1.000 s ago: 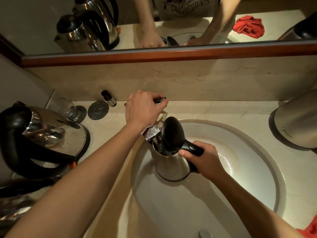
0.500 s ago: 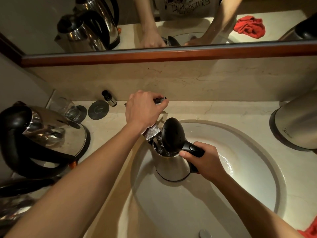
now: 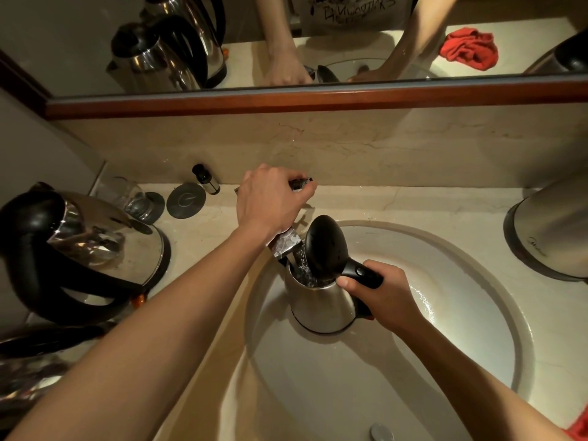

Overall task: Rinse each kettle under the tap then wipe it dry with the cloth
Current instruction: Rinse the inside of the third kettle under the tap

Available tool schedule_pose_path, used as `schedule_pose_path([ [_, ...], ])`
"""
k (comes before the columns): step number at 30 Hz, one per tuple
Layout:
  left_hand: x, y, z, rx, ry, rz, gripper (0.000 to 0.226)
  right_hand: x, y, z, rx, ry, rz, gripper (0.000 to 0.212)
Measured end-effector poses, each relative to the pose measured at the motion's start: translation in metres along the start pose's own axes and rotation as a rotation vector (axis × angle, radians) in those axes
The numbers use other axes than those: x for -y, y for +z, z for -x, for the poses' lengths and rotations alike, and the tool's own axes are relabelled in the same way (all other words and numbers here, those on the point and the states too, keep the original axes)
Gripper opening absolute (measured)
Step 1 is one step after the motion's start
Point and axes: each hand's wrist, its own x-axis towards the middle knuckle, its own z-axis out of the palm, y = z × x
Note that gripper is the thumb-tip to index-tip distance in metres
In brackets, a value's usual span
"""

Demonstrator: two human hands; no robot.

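At frame centre my right hand (image 3: 385, 297) grips the black handle of the open-lidded steel kettle (image 3: 321, 305) in the white basin (image 3: 461, 313), water running in, while my left hand (image 3: 270, 202) curls over the chrome tap (image 3: 286, 245).

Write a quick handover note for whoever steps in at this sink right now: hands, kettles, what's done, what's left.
Left hand grips the tap handle; water runs from the spout.
Right hand holds the handle of the open kettle, upright in the basin and filling.
Two more kettles wait: left and right.
Red cloth lies at the near right.
Left: finish the rinse, wipe dry; the others' state is unclear.
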Motion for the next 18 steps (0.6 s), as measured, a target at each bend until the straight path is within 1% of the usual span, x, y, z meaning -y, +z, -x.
schedule_pose_path([
  [2, -0.0003, -0.0006, 0.0004, 0.000, 0.000, 0.000, 0.038, 0.0015, -0.0004, 0.0000, 0.003, 0.019, -0.019, 0.044],
  [6, -0.0022, -0.0028, 0.0015, 0.005, 0.002, -0.011, 0.037, 0.0019, 0.0000, 0.0022, -0.007, 0.010, 0.018, 0.036],
  [12, -0.0033, -0.0040, 0.0018, 0.016, -0.026, -0.002, 0.036, 0.0012, 0.0007, 0.0011, -0.023, 0.019, -0.003, 0.044],
  [18, -0.0026, -0.0036, 0.0019, 0.009, 0.003, -0.015, 0.036, 0.0013, 0.0006, -0.0009, -0.023, 0.039, -0.006, 0.043],
])
